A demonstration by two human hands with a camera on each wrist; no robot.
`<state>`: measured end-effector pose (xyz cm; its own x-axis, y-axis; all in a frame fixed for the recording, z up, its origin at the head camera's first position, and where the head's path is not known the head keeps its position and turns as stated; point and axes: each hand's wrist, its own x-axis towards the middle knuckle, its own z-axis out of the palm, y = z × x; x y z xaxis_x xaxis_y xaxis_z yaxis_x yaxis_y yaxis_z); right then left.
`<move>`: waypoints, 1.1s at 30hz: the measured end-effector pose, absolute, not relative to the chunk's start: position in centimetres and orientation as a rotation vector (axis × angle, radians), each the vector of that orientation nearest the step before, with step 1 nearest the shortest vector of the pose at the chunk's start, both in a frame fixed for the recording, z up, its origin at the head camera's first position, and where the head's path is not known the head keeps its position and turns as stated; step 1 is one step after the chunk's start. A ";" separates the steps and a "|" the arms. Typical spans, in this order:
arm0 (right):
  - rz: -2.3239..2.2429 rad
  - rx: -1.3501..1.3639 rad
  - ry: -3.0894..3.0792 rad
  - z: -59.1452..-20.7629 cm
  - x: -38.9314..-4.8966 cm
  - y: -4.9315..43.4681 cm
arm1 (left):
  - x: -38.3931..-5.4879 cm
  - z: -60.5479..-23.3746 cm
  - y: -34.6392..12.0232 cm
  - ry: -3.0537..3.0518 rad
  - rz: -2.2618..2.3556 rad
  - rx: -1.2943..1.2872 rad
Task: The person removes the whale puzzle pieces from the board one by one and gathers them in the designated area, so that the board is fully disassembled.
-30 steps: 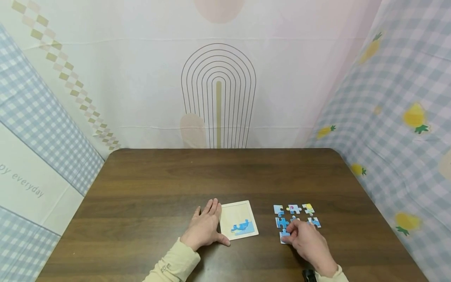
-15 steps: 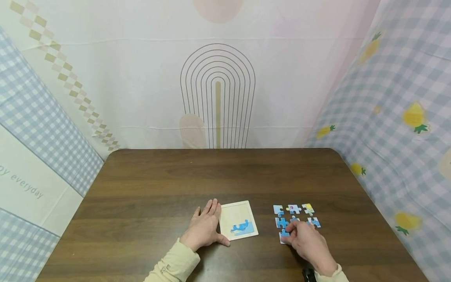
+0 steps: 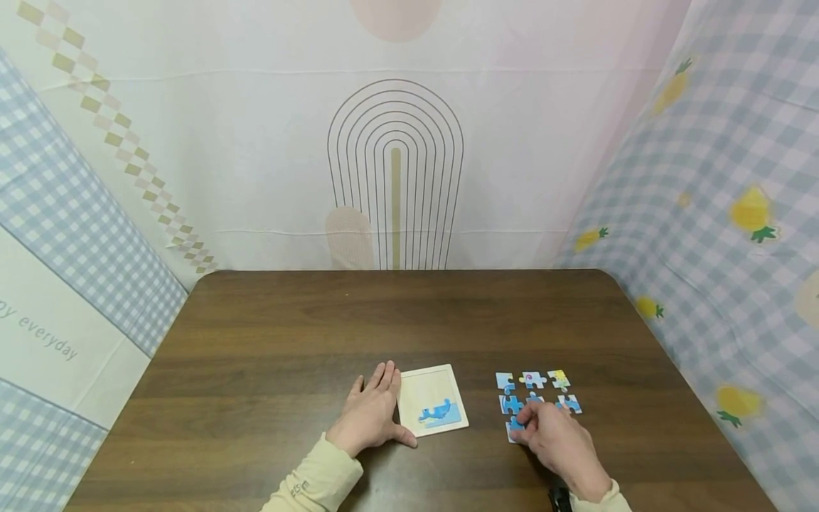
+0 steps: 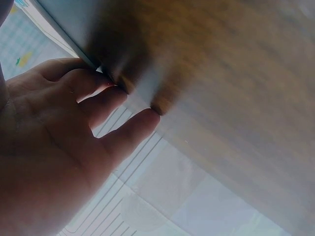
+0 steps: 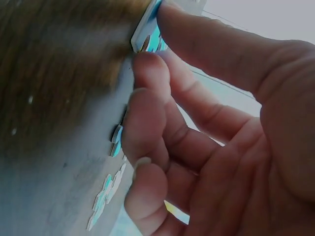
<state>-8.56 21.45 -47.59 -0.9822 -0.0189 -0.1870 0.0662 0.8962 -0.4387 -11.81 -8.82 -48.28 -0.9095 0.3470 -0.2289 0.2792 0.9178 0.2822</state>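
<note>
My left hand (image 3: 366,418) lies flat with fingers straight along the left edge of a square wooden puzzle tray (image 3: 430,382), thumb by its near corner. Joined blue puzzle pieces (image 3: 443,413) fill the tray's near right part. To the right, my right hand (image 3: 561,439) pinches a blue puzzle piece (image 3: 515,424) at the near left of the loose pieces, between thumb and curled fingers. In the right wrist view that held piece (image 5: 144,30) shows at the tabletop, partly covered by the thumb. Several loose puzzle pieces (image 3: 534,380) are set out in rows beyond this hand, some partly hidden behind it.
The brown wooden table (image 3: 307,313) reaches back to a pale patterned cloth (image 3: 256,142). A checked cloth with yellow pineapples (image 3: 704,284) hangs along the right side, another checked cloth (image 3: 96,242) along the left.
</note>
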 end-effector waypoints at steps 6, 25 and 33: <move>-0.683 -0.077 2.983 -47.7 -8.3 20.2 | -11.8 -48.1 -8.9 2.790 0.354 0.465; -0.751 -0.500 3.182 -48.7 -9.6 12.7 | -11.6 -48.4 -8.9 2.823 0.352 0.469; -0.659 -0.677 3.093 -48.8 -10.1 11.3 | -11.7 -48.3 -8.9 2.823 0.348 0.488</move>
<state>-10.10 11.28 -48.84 -0.9082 -0.3809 0.1734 -0.4185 0.8296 -0.3697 -11.74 -8.87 -48.29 -0.9113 0.3558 -0.2074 0.2947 0.9152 0.2749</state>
